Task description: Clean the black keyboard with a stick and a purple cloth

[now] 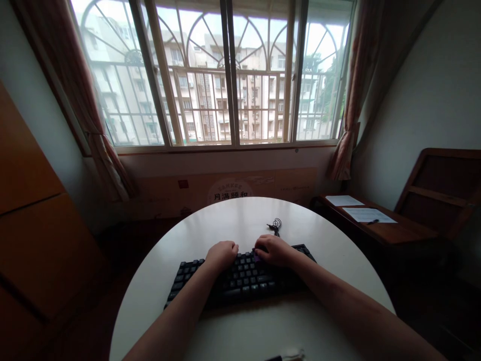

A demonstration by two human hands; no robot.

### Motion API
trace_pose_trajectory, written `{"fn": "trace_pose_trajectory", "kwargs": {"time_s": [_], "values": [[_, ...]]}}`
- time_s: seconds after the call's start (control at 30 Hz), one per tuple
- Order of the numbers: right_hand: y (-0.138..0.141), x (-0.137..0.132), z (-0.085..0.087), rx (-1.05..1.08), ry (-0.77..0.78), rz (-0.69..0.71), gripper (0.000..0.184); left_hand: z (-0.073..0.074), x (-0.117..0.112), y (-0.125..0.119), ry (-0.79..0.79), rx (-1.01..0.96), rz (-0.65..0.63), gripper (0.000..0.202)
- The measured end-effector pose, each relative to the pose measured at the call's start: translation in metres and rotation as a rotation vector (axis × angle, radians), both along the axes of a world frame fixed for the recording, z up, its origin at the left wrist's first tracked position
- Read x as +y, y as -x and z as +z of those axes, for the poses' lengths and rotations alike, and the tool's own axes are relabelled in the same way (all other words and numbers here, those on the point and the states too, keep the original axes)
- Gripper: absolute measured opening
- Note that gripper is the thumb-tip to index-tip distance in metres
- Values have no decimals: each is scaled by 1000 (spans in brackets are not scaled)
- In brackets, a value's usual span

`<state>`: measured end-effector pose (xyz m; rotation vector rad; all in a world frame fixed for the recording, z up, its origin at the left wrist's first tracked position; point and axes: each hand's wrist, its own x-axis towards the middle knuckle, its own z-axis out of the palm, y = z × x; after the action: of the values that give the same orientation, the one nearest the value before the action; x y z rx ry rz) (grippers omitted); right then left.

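Observation:
A black keyboard [240, 278] lies on the round white table [240, 220], a little in front of me. My left hand [221, 254] rests on its upper middle keys with the fingers curled under. My right hand [273, 249] sits just right of it on the upper keys, fingers bent and pinched around something small and purple that I cannot make out. The two hands are close together, almost touching. A coiled black cable [276, 225] lies on the table just beyond my right hand.
A dark wooden side table [379, 228] with two sheets of paper [366, 214] and a pen stands at right, a wooden chair frame [443, 185] behind it. A large barred window [225, 75] with curtains fills the back wall. A wooden cabinet [33, 235] stands at left.

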<state>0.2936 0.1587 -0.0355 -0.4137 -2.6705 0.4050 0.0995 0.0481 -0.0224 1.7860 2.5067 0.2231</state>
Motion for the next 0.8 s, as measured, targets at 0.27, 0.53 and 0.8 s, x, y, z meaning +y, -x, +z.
{"fn": "trace_pose_trajectory", "kwargs": {"time_s": [0.27, 0.53, 0.8], "values": [[-1, -1, 2, -18, -11, -24, 18, 0, 1, 0, -3, -5, -6, 43], [2, 0, 3, -101, -47, -99, 19, 1, 0, -1, 2, -14, 1, 43], [-1, -6, 6, -78, -77, -44, 16, 3, -1, -2, 12, -6, 5, 41]]}}
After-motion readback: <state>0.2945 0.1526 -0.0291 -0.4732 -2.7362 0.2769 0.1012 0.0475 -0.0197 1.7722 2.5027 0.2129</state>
